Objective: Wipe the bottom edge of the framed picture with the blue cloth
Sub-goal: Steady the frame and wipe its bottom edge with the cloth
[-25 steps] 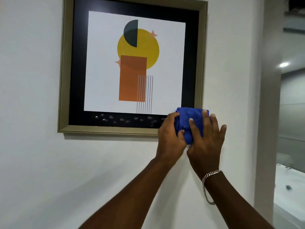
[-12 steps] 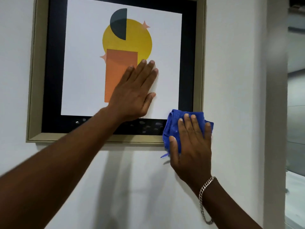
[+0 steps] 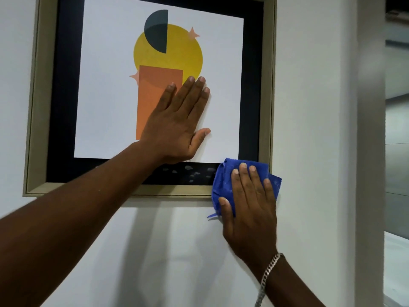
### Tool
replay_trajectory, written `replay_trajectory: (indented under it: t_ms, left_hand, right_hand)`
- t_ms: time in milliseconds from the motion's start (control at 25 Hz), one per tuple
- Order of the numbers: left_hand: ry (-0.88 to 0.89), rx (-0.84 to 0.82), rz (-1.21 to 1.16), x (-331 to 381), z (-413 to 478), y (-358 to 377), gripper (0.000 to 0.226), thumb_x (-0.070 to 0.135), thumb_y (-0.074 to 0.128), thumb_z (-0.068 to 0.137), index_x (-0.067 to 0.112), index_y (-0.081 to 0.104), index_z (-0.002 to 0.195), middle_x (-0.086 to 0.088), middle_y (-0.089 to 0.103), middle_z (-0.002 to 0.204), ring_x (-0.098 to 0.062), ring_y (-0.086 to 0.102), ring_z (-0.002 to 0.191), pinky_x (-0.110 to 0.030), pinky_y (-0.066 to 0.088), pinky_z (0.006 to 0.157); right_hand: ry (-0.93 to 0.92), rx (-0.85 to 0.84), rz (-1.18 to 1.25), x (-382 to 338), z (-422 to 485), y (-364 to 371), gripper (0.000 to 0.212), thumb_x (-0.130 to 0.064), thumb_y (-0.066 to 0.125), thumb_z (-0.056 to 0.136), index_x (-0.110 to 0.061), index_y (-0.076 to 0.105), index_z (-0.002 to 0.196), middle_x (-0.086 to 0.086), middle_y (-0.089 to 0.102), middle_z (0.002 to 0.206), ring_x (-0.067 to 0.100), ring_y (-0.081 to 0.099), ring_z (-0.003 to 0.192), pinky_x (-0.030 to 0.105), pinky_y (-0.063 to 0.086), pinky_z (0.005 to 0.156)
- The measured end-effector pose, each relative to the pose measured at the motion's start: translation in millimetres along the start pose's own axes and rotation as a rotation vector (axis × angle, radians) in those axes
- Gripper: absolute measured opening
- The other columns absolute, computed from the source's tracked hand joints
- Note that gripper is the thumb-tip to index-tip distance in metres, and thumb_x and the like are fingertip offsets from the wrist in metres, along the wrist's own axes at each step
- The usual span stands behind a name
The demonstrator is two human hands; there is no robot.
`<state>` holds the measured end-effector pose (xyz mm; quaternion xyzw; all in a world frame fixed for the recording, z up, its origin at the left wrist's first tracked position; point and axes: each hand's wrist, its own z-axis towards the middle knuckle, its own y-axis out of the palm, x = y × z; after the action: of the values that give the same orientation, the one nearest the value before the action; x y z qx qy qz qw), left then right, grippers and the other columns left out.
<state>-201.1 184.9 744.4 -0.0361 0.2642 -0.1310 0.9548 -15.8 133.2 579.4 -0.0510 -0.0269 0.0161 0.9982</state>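
A framed picture (image 3: 37, 107) with a beige frame, black mat and a yellow, orange and dark abstract print hangs on the white wall. My left hand (image 3: 177, 120) lies flat and open on the glass over the print. My right hand (image 3: 247, 209) presses the folded blue cloth (image 3: 223, 182) against the frame's bottom right corner, covering the bottom edge (image 3: 172, 192) there. Pale smudges (image 3: 188, 171) dot the black mat just left of the cloth.
The white wall (image 3: 155, 251) runs below and beside the frame. A wall corner (image 3: 371, 151) stands at the right, with another room seen beyond it. A silver chain bracelet (image 3: 269, 275) hangs on my right wrist.
A second ago both hands held the cloth at the bottom right corner. My left hand let go and moved up flat onto the glass; my right hand stays on the cloth. The view has moved closer.
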Motion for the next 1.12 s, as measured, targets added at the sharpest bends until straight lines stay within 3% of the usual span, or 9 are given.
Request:
replay_trajectory:
  t_ms: [200,360,480,640,760,880,1040,1120]
  left_hand:
    - [0.037,0.012,0.022,-7.8,-2.0,-0.3,0.077,0.054,0.024,0.095,0.007,0.008,0.154,-0.013,0.007,0.165,-0.028,0.004,0.153,-0.051,0.013,0.124]
    - [0.051,0.015,0.01,-9.3,-3.4,-2.4,0.078,0.055,0.024,0.094,0.007,0.009,0.154,-0.013,0.008,0.165,-0.027,0.005,0.153,-0.051,0.013,0.124]
    - [0.048,0.029,0.007,-11.1,-4.3,-2.0,0.078,0.056,0.024,0.094,0.008,0.01,0.154,-0.012,0.009,0.165,-0.026,0.006,0.153,-0.05,0.013,0.124]
    - [0.04,0.041,-0.009,-9.2,-4.6,-2.4,0.078,0.056,0.024,0.094,0.008,0.011,0.154,-0.012,0.01,0.165,-0.027,0.007,0.153,-0.051,0.013,0.123]
    - [0.031,0.035,-0.012,-10.7,-4.9,-2.4,0.078,0.056,0.024,0.094,0.009,0.01,0.154,-0.012,0.009,0.165,-0.026,0.006,0.153,-0.051,0.011,0.124]
    - [0.029,0.036,-0.012,-9.8,-5.4,-2.1,0.079,0.057,0.024,0.094,0.008,0.01,0.154,-0.012,0.008,0.165,-0.026,0.005,0.153,-0.051,0.011,0.124]
    - [0.027,0.04,-0.017,-11.9,-3.5,-2.4,0.079,0.057,0.023,0.094,0.008,0.01,0.154,-0.012,0.009,0.165,-0.027,0.006,0.153,-0.051,0.012,0.124]
    - [0.057,0.034,-0.004,-15.1,-6.4,-3.1,0.08,0.058,0.022,0.094,0.008,0.01,0.154,-0.013,0.009,0.165,-0.027,0.006,0.153,-0.051,0.013,0.124]
  right_hand:
    - [0.09,0.01,0.002,-12.3,1.5,0.1,0.056,-0.04,0.033,0.098,-0.007,0.039,0.143,0.011,0.039,0.151,0.025,0.028,0.144,0.046,0.02,0.118]
    - [0.009,-0.026,0.014,-1.6,-3.7,-2.8,0.057,-0.043,0.03,0.098,-0.009,0.037,0.143,0.007,0.036,0.152,0.023,0.027,0.144,0.043,0.017,0.119]
    - [0.105,0.002,0.036,-16.0,-3.6,-1.1,0.056,-0.041,0.032,0.098,-0.009,0.036,0.144,0.008,0.037,0.152,0.023,0.025,0.145,0.043,0.015,0.12]
    - [0.008,-0.017,0.046,-10.8,-7.7,2.6,0.054,-0.04,0.029,0.099,-0.01,0.036,0.144,0.007,0.037,0.152,0.022,0.024,0.145,0.042,0.015,0.12]
    - [0.056,0.018,0.068,-15.2,-4.1,4.1,0.052,-0.037,0.032,0.098,-0.01,0.037,0.143,0.007,0.038,0.151,0.022,0.025,0.144,0.042,0.014,0.12]
    - [-0.009,-0.001,0.061,-13.7,-8.7,5.7,0.052,-0.038,0.03,0.099,-0.011,0.035,0.143,0.006,0.036,0.151,0.023,0.025,0.145,0.041,0.012,0.121]
    - [0.115,0.066,0.076,-31.5,-2.6,10.8,0.051,-0.036,0.028,0.099,-0.01,0.042,0.14,0.01,0.042,0.149,0.025,0.026,0.144,0.045,0.015,0.119]
    - [0.06,0.059,0.094,-35.2,-11.2,11.7,0.05,-0.038,0.027,0.1,-0.012,0.041,0.14,0.009,0.042,0.148,0.024,0.025,0.143,0.044,0.013,0.119]
